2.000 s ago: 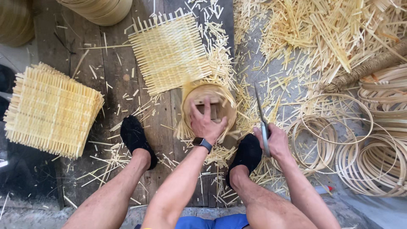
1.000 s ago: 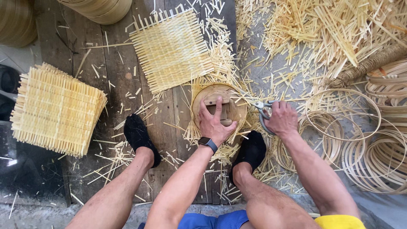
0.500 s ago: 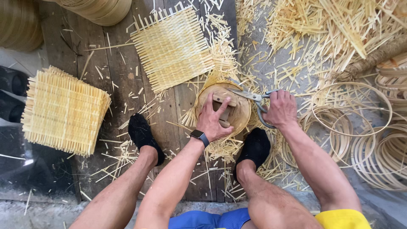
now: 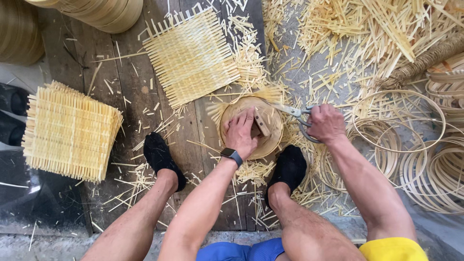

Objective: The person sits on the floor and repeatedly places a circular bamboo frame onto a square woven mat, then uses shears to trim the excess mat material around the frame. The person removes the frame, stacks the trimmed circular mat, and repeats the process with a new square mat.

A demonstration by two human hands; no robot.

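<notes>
A round woven disc (image 4: 270, 140) lies on the plank floor (image 4: 116, 96) between the person's two black-socked feet, trapped under a small wooden block (image 4: 262, 123). The left hand (image 4: 241, 133) presses down flat on the disc, fingers spread beside the block, a dark watch (image 4: 232, 155) on its wrist. Just to the right, the right hand (image 4: 326, 123) is clenched around the handles of metal scissors (image 4: 296, 113), whose blades point left and meet the disc's upper right rim, where loose strip ends stick out.

Beyond the left hand, farther from the person, lies a flat square woven mat (image 4: 191, 55). Well to the left of it sits a stack of similar mats (image 4: 70, 130). To the right of the right hand lie thin bamboo hoops (image 4: 401, 130), some overlapping. Cut strips (image 4: 348, 43) litter the floor all around, thickest beyond the right hand.
</notes>
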